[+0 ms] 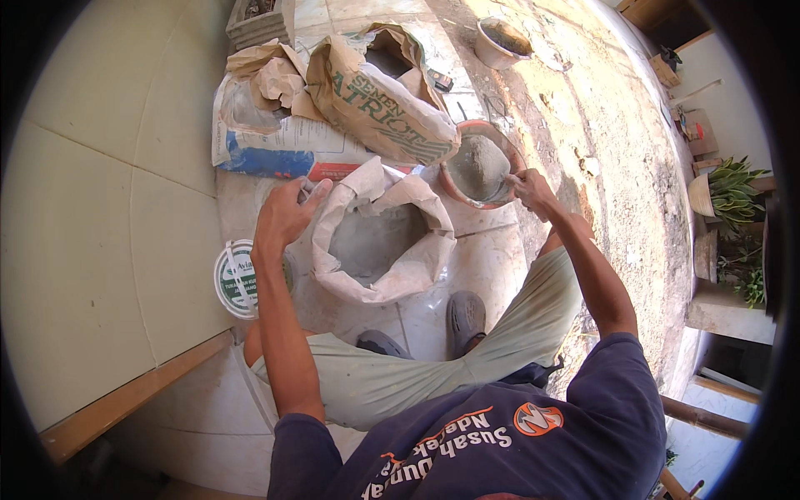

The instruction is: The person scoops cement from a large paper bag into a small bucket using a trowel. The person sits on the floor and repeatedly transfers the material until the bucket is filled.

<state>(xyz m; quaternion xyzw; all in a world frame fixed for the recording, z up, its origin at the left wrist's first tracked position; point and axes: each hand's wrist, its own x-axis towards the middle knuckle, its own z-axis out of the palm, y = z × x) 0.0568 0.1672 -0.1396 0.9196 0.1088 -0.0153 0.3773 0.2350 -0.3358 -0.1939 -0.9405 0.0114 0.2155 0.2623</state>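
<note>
My right hand (533,190) grips what looks like a trowel, its blade heaped with grey powder (480,163), at an orange-rimmed bowl (451,181). My left hand (296,208) is curled closed left of an open paper sack (379,287) holding grey powder; what its fingers hold is unclear. Behind them a large printed paper cement sack (375,104) lies torn open, beside crumpled brown paper (279,75) on a white sack (262,154) with blue and red bands.
A white-and-green pail lid (235,271) is by my left forearm. A white bucket (500,50) stands at the back, a crate (250,25) at the back left. A pale tiled surface (100,233) fills the left side; potted plants (725,196) line the right.
</note>
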